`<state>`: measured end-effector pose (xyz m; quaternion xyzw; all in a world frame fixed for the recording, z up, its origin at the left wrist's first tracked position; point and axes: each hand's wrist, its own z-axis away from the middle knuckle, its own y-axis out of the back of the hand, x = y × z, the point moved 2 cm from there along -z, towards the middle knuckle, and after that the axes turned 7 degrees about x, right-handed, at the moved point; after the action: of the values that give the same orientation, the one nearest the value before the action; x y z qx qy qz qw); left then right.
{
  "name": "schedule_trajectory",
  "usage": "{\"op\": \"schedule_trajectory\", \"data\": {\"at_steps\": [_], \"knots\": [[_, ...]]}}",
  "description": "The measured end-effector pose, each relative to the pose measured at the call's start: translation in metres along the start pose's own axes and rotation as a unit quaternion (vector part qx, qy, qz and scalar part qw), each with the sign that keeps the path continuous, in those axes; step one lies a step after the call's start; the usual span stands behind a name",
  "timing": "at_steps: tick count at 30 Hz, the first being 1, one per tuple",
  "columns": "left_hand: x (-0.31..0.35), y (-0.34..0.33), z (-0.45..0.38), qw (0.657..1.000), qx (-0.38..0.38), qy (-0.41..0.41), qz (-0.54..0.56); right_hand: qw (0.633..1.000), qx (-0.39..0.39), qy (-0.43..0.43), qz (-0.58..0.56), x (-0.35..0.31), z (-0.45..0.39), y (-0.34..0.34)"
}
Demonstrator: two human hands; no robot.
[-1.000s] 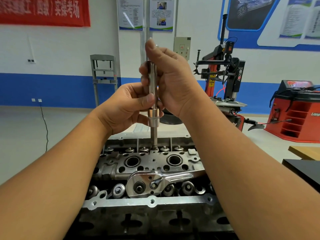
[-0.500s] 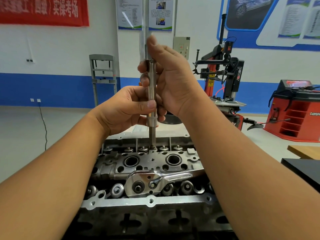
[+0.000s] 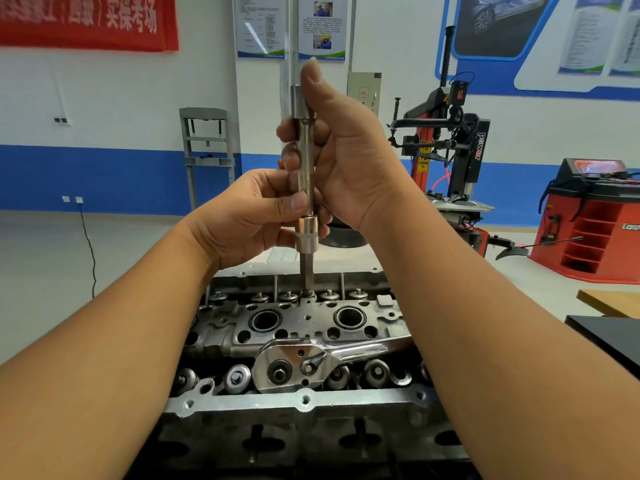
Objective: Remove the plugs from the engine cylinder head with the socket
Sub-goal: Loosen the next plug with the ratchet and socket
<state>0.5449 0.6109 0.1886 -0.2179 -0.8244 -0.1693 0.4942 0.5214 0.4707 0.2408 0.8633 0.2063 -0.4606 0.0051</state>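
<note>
A long steel socket extension (image 3: 306,168) stands upright over the grey engine cylinder head (image 3: 311,327). Its thin lower bit sits on a plug (image 3: 307,293) in the far row of the head. My right hand (image 3: 346,157) grips the upper shaft, thumb pointing up. My left hand (image 3: 249,216) pinches the shaft just above the wider socket collar (image 3: 306,239). A chrome ratchet wrench (image 3: 304,363) lies loose across the near side of the head.
Two round bores (image 3: 266,320) (image 3: 349,316) open in the head's middle. A red tyre changer (image 3: 450,143) and a red cabinet (image 3: 595,223) stand at the right. A dark table corner (image 3: 609,337) lies at right, a grey rack (image 3: 207,150) behind.
The extension and both hands have stayed on the same plug; my left thumb has shifted slightly on the shaft, and the view has dipped a little.
</note>
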Motion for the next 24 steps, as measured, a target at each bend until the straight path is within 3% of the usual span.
{"op": "schedule_trajectory", "data": {"at_steps": [8,16,24], "knots": [[-0.0018,0.0013,0.003,0.997,-0.05,0.042,0.037,0.999,-0.007,-0.021,-0.03,0.0014,-0.0023,0.0001],[-0.0013,0.0001,0.0006,1.0,0.002,0.023,-0.021,1.0,-0.002,0.003,-0.017,0.0022,-0.0018,-0.0003],[-0.0023,0.001,0.0033,0.998,-0.039,0.041,0.018,0.998,-0.022,-0.027,-0.048,0.0005,-0.0003,-0.0012]]}}
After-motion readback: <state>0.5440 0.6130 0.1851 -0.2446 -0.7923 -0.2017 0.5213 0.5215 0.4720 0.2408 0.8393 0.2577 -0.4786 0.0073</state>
